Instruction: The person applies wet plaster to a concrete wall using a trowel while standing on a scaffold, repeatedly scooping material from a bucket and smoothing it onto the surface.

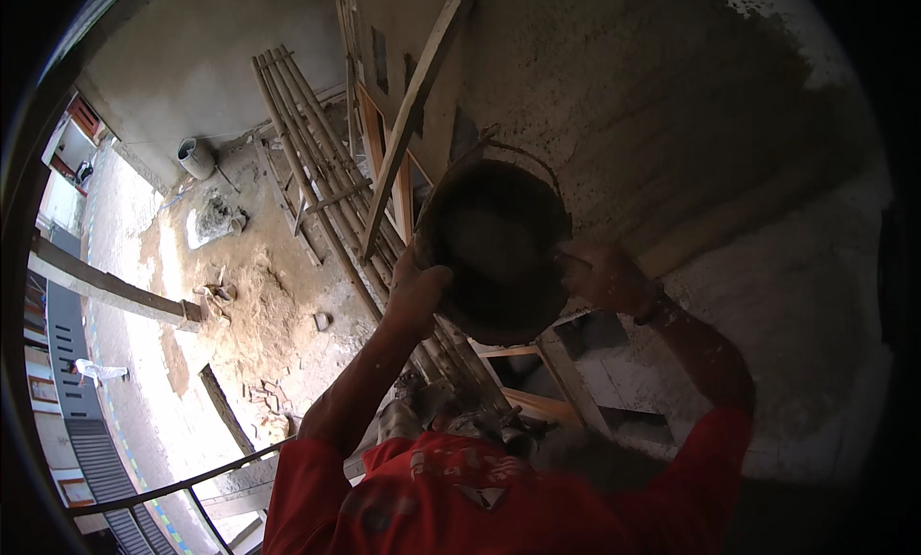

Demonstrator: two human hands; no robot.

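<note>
A dark, mortar-crusted bucket (494, 234) is held up at the centre, its handle rising above the rim and greyish material in its shadowed inside. My left hand (419, 286) grips the bucket's left side, thumb over the edge. On the opposite side, my right hand (600, 277) has its bent fingers on the rim. Behind the bucket are long bamboo poles (312, 162) and a slanted timber (414, 104). The plastered wall (700, 162), with darker damp-looking patches, fills the right.
Below at left lie a sand heap (254, 296), a metal drum (195, 159) and a grey mixed pile (213, 219). A concrete beam (110, 279), a railing (144, 497) and orange wooden frames (532, 401) surround me. A person in white (101, 371) is out on the street.
</note>
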